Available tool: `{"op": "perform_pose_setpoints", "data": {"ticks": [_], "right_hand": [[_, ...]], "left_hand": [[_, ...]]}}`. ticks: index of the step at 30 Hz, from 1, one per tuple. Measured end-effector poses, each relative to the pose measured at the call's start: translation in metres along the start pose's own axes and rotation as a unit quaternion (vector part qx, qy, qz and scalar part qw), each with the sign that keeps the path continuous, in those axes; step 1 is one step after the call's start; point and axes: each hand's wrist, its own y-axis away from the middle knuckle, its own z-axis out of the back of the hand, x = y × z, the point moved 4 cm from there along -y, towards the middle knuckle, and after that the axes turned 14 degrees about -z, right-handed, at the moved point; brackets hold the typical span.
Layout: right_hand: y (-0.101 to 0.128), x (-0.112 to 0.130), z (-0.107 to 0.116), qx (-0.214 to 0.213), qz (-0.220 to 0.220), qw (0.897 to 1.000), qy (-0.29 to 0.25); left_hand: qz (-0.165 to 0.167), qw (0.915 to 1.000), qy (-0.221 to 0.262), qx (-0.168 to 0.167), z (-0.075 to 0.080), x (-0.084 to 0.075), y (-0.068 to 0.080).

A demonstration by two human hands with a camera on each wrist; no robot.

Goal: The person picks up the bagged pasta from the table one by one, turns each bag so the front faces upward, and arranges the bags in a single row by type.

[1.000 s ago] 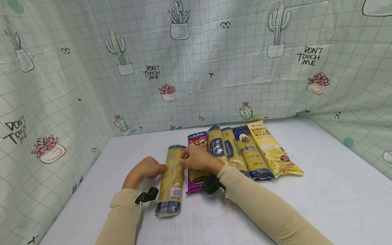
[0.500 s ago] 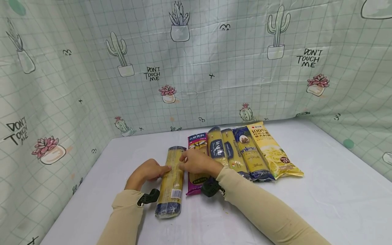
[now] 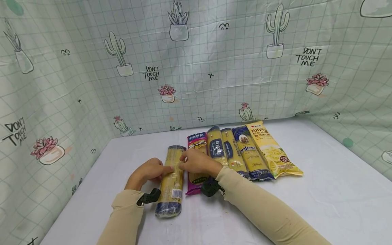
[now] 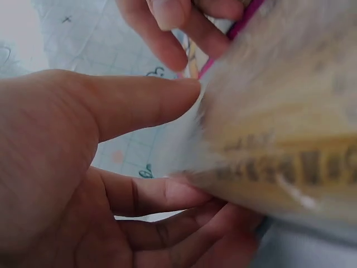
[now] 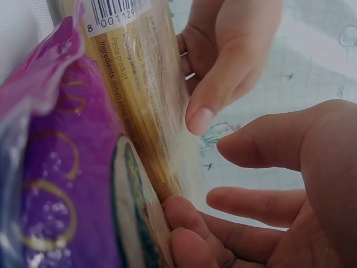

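Observation:
A clear-wrapped pack of spaghetti [image 3: 172,182] with dark blue ends and a barcode lies lengthwise on the table. My left hand [image 3: 152,170] pinches its left edge. In the left wrist view the thumb [image 4: 150,100] lies on the wrapper and the fingers [image 4: 167,195] reach under the side. On the opposite edge, my right hand [image 3: 197,161] touches the pack with lower fingers [image 5: 189,218], while its thumb and index stay apart. Beneath the right hand, partly hidden, lies a purple pasta pack [image 3: 193,187].
To the right, a row of pasta packs continues: a blue-labelled pack [image 3: 216,144], a narrow spaghetti pack [image 3: 234,153], a blue-ended pack [image 3: 252,153] and a yellow bag [image 3: 274,149]. A white table [image 3: 220,221] meets a cactus-print curtain [image 3: 196,85] behind.
My left hand has shifted slightly right, its thumb now farther over the spaghetti pack. The right hand has dropped a little along the edge. The packs stay in place.

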Motion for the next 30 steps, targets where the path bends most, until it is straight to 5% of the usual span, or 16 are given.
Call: {"op": "perform_pose_setpoints", "data": {"ticks": [18,30], "right_hand": [[-0.002,-0.002,0.001,0.001,0.001,1.0,-0.027],[-0.002,-0.004,0.001,0.012,-0.005,0.997,-0.074]], "left_hand": [[-0.065,0.9947,0.075,0.028,-0.002,-0.018,0.001],[-0.102,0.9882,0.114,-0.007,-0.004,-0.037,0.004]]}}
